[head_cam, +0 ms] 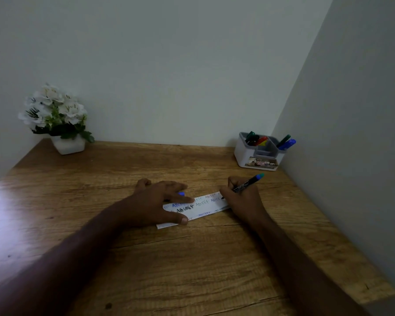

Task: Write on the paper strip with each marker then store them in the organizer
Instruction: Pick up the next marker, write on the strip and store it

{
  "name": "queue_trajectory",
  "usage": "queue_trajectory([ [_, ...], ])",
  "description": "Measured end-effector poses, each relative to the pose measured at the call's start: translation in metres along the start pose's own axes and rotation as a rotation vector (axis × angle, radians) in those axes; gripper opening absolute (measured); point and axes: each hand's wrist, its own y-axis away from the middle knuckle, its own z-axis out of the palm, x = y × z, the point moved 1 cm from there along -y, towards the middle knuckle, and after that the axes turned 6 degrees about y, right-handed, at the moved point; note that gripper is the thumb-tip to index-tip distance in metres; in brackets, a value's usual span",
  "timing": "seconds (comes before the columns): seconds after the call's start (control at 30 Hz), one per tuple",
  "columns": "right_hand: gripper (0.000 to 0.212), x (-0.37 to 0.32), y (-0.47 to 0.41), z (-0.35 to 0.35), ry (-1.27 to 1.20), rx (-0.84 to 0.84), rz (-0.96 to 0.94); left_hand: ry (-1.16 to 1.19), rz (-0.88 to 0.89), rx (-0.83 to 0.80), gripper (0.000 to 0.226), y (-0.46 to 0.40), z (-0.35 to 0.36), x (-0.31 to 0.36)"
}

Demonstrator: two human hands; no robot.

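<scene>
A white paper strip [203, 207] with several rows of coloured letters lies on the wooden desk [192, 258]. My left hand [155, 201] presses flat on its left part, fingers spread; a blue cap [181, 193] peeks out under the fingers. My right hand [242, 197] grips a dark marker [249, 183] with a blue-green end, its tip touching the strip's right end. The white and grey organizer [259, 153] stands at the back right corner with green, red, black and blue markers [285, 142] in its compartments.
A white pot of white flowers [57, 119] stands at the back left of the desk. Walls close the desk at the back and on the right. The desk's right edge runs diagonally toward me.
</scene>
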Motion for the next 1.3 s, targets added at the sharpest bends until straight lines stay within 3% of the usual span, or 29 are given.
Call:
queue_trajectory([
  [0.67, 0.025, -0.001, -0.001, 0.001, 0.001, 0.009, 0.012, -0.009, 0.01, -0.004, 0.096, 0.0, 0.0, -0.001],
  [0.83, 0.019, 0.001, 0.001, -0.009, -0.088, 0.13, -0.006, 0.013, 0.03, 0.026, 0.09, 0.002, 0.002, -0.004],
  [0.97, 0.007, -0.012, 0.013, -0.01, -0.008, 0.204, -0.201, 0.214, 0.005, 0.152, 0.075, 0.004, 0.0, -0.004],
  [1.07, 0.006, -0.025, 0.021, -0.003, -0.039, 0.1, -0.327, 0.458, -0.016, 0.423, 0.063, 0.004, -0.004, -0.01],
  [1.13, 0.01, -0.027, 0.023, -0.002, -0.095, 0.005, -0.32, 0.342, -0.036, 0.519, 0.062, 0.008, -0.007, -0.012],
  [1.2, 0.02, -0.025, 0.023, -0.002, -0.135, -0.038, -0.293, 0.145, -0.076, 0.471, 0.054, 0.01, -0.009, -0.01],
  [1.3, 0.018, -0.025, 0.021, -0.004, -0.218, -0.065, -0.222, 0.091, -0.128, 0.415, 0.032, 0.009, -0.009, -0.007],
])
